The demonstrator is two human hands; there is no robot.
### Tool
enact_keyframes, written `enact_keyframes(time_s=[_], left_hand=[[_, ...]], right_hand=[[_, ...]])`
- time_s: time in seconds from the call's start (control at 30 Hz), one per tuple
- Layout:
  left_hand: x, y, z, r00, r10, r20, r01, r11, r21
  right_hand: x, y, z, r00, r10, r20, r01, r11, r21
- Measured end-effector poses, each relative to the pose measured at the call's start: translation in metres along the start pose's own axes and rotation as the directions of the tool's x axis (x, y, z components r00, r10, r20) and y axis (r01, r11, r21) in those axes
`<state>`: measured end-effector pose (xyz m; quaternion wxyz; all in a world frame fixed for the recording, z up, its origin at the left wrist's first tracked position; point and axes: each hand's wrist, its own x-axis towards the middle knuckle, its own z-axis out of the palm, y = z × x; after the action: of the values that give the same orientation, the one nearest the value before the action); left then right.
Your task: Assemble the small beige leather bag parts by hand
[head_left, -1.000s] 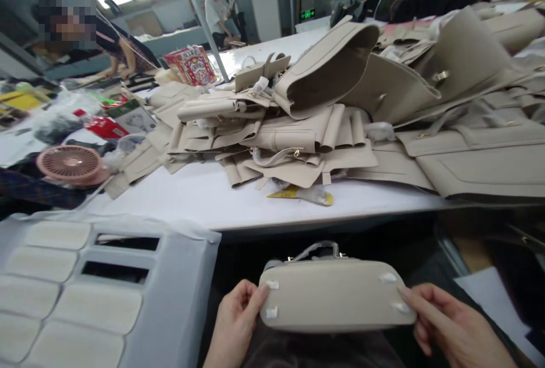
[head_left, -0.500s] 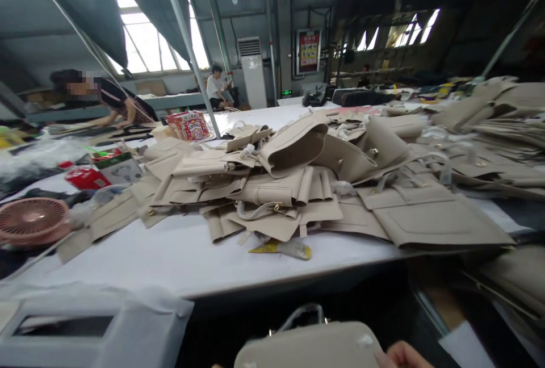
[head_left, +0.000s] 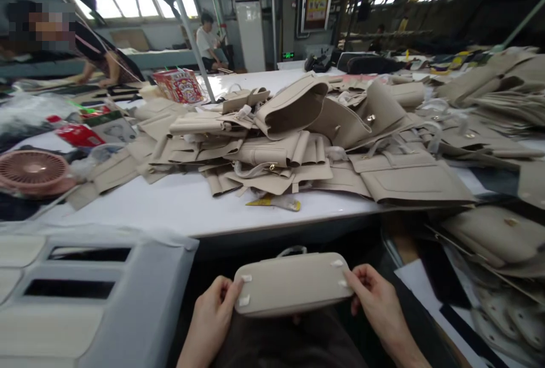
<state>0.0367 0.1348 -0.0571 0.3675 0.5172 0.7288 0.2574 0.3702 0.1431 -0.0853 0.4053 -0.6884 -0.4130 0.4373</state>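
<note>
Low in front of my lap, a beige handbag [head_left: 292, 284] is held between both hands, its flat oblong base turned up toward me. Small white pieces mark the corners of that base, and a clear-wrapped handle shows past its far edge. My left hand [head_left: 217, 305] pinches the left end, thumb on the base. At the right end my right hand [head_left: 372, 297] grips the same way. Beyond the bag, a heap of beige bag pieces [head_left: 281, 152] lies on the white table [head_left: 162, 203]. A tool with a yellow tip [head_left: 275, 203] rests near the table's edge.
To the left stands a grey padded stand [head_left: 145, 288] with dark slots and cream panels. A pink fan [head_left: 36, 169] is at the table's left. More beige pieces [head_left: 498, 237] are stacked at lower right. Other people work in the background, one bending at far left [head_left: 97, 53].
My view has tilted down, so the table sits higher in the picture. The handbag and both my hands have come fully into view, with more of the base showing.
</note>
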Motion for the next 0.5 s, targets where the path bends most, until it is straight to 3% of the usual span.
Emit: enact_keyframes(time_s=[0.5], left_hand=[[-0.0054, 0.0052, -0.0011, 0.997, 0.059, -0.042, -0.062, 0.996, -0.067]], right_hand=[[-0.0007, -0.0024, -0.0026, 0.999, -0.032, 0.029, 0.033, 0.999, -0.043]])
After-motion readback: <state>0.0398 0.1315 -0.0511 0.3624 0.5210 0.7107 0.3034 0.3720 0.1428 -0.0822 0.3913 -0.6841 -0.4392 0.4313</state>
